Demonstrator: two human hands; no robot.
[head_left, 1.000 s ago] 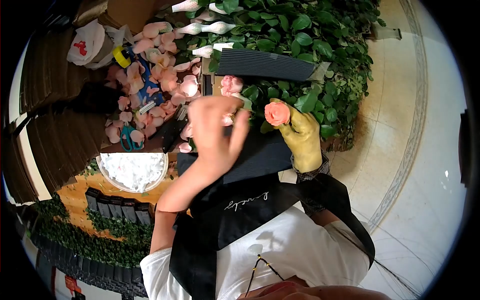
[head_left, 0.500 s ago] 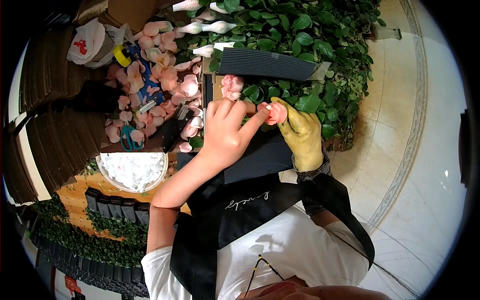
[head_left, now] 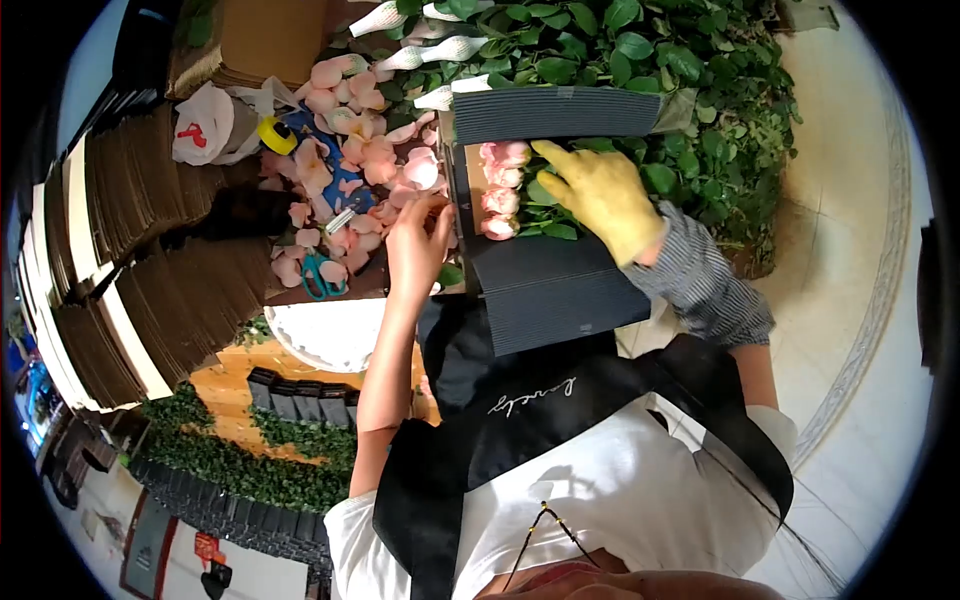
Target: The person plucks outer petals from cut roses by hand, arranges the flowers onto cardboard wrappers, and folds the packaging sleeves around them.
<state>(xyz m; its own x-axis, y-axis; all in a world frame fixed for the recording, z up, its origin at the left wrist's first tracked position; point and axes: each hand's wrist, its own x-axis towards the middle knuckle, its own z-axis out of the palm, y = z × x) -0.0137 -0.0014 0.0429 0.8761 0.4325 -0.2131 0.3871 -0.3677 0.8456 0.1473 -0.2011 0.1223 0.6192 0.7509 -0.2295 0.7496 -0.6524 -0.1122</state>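
Several pink roses (head_left: 500, 200) lie in a row inside an opened wrap of black corrugated card, its lower flap (head_left: 555, 285) towards my body and its upper flap (head_left: 555, 115) beyond. My right hand (head_left: 600, 195), in a yellow glove, is open over the leafy stems, a fingertip by the topmost bloom. To the left of the wrap, my bare left hand (head_left: 415, 245) is lowered at the edge of the loose petals (head_left: 365, 150). Its fingers are curled and their tips hidden, where a black tool lay; what they hold cannot be made out.
Teal-handled scissors (head_left: 322, 277), yellow tape (head_left: 277, 135) and a small bundle of staples (head_left: 340, 221) lie among the petals. A white tub (head_left: 325, 335) stands below them. Leafy stems (head_left: 700, 60) and white-netted buds (head_left: 450, 50) fill the far side; cardboard stacks (head_left: 150, 200) stand left.
My hands have parted. The rose they held between them is no longer in them, and the row of roses shows. My left hand moved left to the petals; my gloved right hand spread over the stems.
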